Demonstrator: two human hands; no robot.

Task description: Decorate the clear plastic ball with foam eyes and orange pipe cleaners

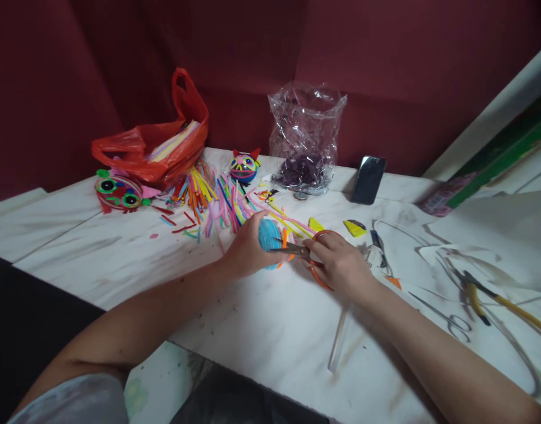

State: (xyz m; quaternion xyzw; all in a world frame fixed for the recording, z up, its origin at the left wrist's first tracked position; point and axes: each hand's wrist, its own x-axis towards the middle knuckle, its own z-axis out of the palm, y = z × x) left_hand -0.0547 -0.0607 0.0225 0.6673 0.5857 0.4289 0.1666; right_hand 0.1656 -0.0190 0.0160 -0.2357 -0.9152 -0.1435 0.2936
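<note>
My left hand (244, 247) is wrapped round a blue ball-shaped craft piece (269, 234) with ridged sides and orange strips on its right side. In my right hand (341, 265) are orange-handled scissors (302, 251), their blades parted and touching the ball near the orange strips. Part of the ball is hidden behind my fingers. Just beyond it lie pink and yellow pipe cleaners (292, 221). Farther back on the table sits a finished-looking round cat face (244, 166) with red ears, and to the left is a colourful figure with big eyes (120, 191).
A red plastic bag (164, 147) stands at the back left beside heaped pipe cleaners (199, 194). Behind are a clear bag of dark pieces (308, 147) and a phone (368, 179). Pliers (475, 294), small metal scissors (447, 318) and a clear stick (338, 341) lie rightward.
</note>
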